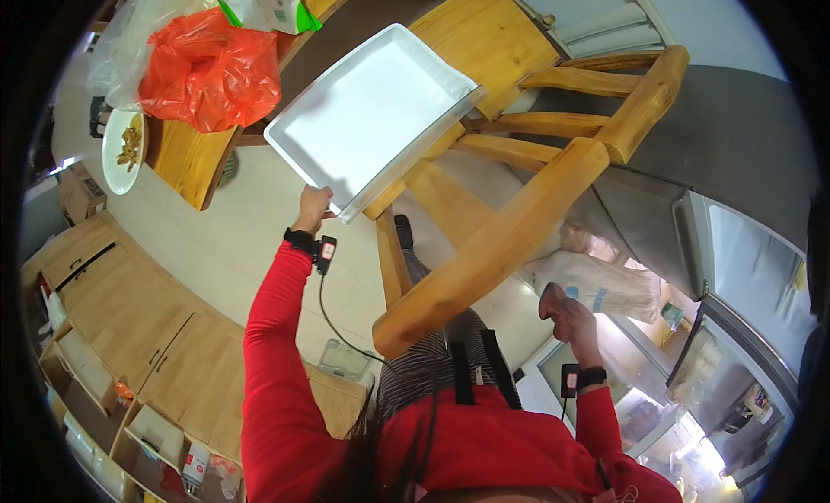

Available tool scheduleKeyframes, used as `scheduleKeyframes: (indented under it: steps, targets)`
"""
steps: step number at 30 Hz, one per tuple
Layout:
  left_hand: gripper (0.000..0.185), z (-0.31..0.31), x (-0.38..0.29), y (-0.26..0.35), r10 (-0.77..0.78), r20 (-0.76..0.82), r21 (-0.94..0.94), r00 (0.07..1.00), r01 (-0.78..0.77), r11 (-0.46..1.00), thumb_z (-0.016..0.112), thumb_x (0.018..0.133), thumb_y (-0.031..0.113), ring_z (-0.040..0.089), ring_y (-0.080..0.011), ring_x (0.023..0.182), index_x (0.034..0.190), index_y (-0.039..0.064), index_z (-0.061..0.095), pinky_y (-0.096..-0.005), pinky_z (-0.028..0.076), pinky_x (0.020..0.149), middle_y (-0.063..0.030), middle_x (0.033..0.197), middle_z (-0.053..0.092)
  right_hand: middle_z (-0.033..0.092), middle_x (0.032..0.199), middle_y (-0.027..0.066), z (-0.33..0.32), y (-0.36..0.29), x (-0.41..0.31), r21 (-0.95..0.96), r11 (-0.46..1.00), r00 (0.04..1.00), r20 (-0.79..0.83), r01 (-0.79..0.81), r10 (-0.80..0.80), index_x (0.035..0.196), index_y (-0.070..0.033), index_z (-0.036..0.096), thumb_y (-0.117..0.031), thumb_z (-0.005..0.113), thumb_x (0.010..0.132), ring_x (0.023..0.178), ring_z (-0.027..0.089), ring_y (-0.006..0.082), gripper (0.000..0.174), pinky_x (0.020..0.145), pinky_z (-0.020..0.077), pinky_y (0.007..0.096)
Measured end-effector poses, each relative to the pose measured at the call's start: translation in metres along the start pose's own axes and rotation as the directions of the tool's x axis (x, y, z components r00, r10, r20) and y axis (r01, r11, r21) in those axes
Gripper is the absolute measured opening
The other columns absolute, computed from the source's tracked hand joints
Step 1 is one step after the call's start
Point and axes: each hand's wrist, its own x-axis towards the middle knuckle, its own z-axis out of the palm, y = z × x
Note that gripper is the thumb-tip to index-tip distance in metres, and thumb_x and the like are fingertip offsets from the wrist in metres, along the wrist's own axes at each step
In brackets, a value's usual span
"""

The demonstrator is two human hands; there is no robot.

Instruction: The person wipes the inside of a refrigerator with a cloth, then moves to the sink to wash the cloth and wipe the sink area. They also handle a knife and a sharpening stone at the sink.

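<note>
My left hand [315, 208] grips the near left corner of a white plastic refrigerator drawer [382, 114] with a clear front panel [415, 156]. Nothing lies inside the drawer, which rests over the seat of a wooden chair [483, 39]. Away to the right, my right hand [579, 324] holds a crumpled dark reddish cloth [553, 305]. That hand is beside the opened refrigerator, in front of a pale plastic bag [596, 282] with blue print.
The chair's thick back rail [493, 250] stands between my arms. A refrigerator door [746, 243] is swung open at the right. On the wooden table [188, 156] are a red plastic bag [214, 75] and a white plate [123, 152] of food. Wooden cabinets [130, 302] line the left.
</note>
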Motion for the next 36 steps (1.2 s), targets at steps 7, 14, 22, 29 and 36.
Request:
scheduleKeyframes:
  steps: [7, 14, 22, 29, 36]
  targets:
    - [0.026, -0.092, -0.116, 0.063, -0.091, 0.161, 0.003, 0.983, 0.091, 0.996, 0.062, 0.079, 0.017, 0.057, -0.0206, 0.065, 0.098, 0.000, 0.057, -0.0402, 0.050, 0.059, -0.0074, 0.083, 0.057, 0.069, 0.101, 0.0058, 0.023, -0.005, -0.012, 0.280, 0.946, 0.986, 0.074, -0.164, 0.149, 0.118, 0.001, 0.064, 0.005, 0.053, 0.087, 0.088, 0.065, 0.0136, 0.033, 0.075, 0.0506, 0.0243]
    - [0.024, -0.099, -0.257, 0.088, 0.013, 0.205, -0.023, 0.979, -0.008, 1.000, 0.058, 0.082, 0.008, 0.062, -0.0250, 0.085, 0.103, -0.003, 0.059, -0.0399, 0.053, 0.074, -0.0112, 0.093, 0.062, 0.062, 0.075, 0.0028, 0.007, 0.045, -0.035, 0.427, 0.894, 0.986, 0.151, -0.132, 0.074, 0.113, -0.002, 0.065, 0.007, 0.048, 0.086, 0.055, 0.053, 0.0104, 0.033, 0.047, 0.0391, 0.0239]
    - [0.019, -0.116, -0.397, 0.077, 0.245, 0.072, -0.023, 0.967, -0.244, 0.969, 0.055, 0.089, 0.012, 0.062, -0.0209, 0.086, 0.105, 0.003, 0.060, -0.0377, 0.055, 0.079, -0.0058, 0.094, 0.063, 0.056, 0.066, 0.0014, -0.062, 0.085, -0.115, 0.448, 0.893, 0.989, 0.147, -0.050, -0.018, 0.109, -0.003, 0.065, 0.004, 0.049, 0.088, 0.045, 0.043, 0.0059, 0.027, 0.038, 0.0280, 0.0245]
    - [0.035, -0.028, -0.542, 0.109, 0.502, 0.201, 0.179, 0.841, -0.536, 0.825, 0.054, 0.075, 0.003, 0.060, -0.0202, 0.088, 0.109, -0.006, 0.059, -0.0326, 0.047, 0.083, -0.0095, 0.096, 0.063, 0.063, 0.094, 0.0101, -0.112, 0.078, -0.169, 0.623, 0.754, 0.936, 0.095, 0.208, -0.338, 0.128, -0.002, 0.060, 0.008, 0.043, 0.080, 0.052, 0.048, 0.0068, 0.052, 0.041, 0.0334, 0.0227]
    - [0.034, 0.129, -0.612, 0.148, 0.493, 0.505, 0.295, 0.708, -0.679, 0.672, 0.055, 0.074, 0.004, 0.058, -0.0158, 0.076, 0.105, -0.007, 0.061, -0.0276, 0.047, 0.071, -0.0058, 0.088, 0.063, 0.053, 0.133, 0.0134, -0.161, 0.053, -0.229, 0.870, 0.386, 0.746, 0.032, 0.307, -0.665, 0.150, -0.005, 0.036, 0.012, 0.037, 0.068, 0.119, 0.055, 0.0256, 0.083, 0.096, 0.0476, 0.0297]
